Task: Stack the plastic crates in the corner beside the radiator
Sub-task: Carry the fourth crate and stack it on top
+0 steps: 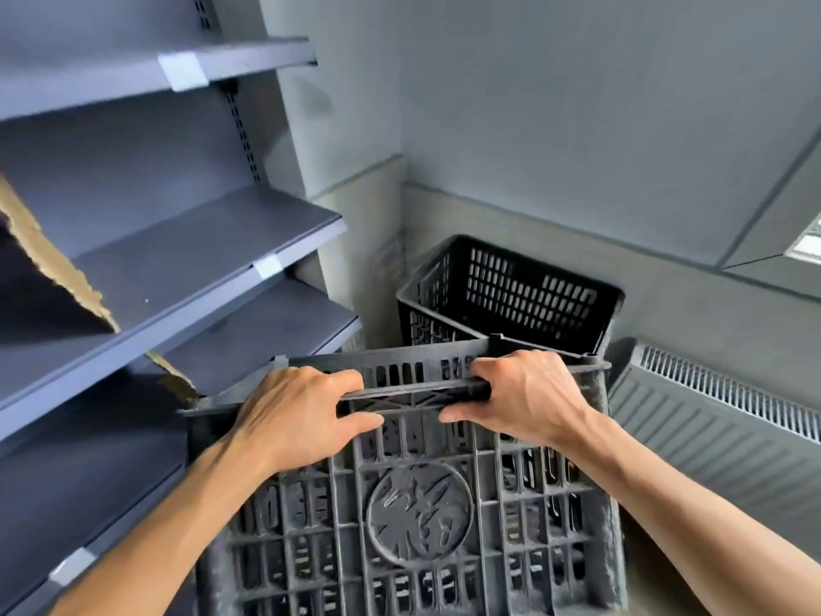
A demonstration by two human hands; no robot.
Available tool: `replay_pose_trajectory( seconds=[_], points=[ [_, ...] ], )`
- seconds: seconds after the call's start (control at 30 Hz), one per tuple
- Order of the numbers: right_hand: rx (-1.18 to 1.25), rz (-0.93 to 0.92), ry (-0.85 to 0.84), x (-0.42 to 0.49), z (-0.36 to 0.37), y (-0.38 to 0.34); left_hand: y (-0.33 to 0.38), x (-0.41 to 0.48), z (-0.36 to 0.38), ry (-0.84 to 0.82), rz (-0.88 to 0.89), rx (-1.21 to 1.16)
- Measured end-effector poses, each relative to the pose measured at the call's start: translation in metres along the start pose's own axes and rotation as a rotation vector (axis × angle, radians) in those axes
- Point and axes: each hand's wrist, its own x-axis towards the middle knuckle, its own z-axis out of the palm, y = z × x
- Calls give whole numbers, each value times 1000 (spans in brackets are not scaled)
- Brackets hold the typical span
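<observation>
I hold a dusty black plastic crate in front of me, its slotted side with a round emblem facing the camera. My left hand and my right hand both grip the bar along its near top rim, thumbs underneath. Beyond it, a second black slotted crate stands upright and empty on the floor in the corner. The grey radiator runs along the wall to the right of that crate. The held crate's far rim overlaps the standing crate's near edge in the view.
Dark grey metal shelving fills the left side, with torn cardboard lying on one shelf. Grey walls meet in the corner behind the standing crate. A slanted ledge juts out at upper right.
</observation>
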Motion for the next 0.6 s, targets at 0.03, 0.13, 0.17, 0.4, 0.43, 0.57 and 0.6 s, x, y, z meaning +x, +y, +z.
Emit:
replay_pose_trajectory(
  seconds=[0.03, 0.13, 0.17, 0.4, 0.43, 0.57, 0.6],
  points=[
    [1, 15, 3, 1, -11, -5, -2, 1, -9, 12, 14, 3],
    [37, 33, -5, 1, -43, -18, -11, 1, -30, 65, 56, -16],
    [27, 32, -3, 1, -52, -23, -14, 1, -35, 99, 81, -24],
    [-70, 122, 59, 2, -90, -55, -32, -1, -62, 223, 135, -103],
    [-78, 146, 84, 1, -93, -58, -34, -1, -67, 234, 148, -110],
    [-152, 255, 215, -5, -107, -68, -39, 8, -92, 269, 202, -129],
    [-164, 276, 249, -6, -110, -68, -39, 13, -99, 278, 225, -125]
  ],
)
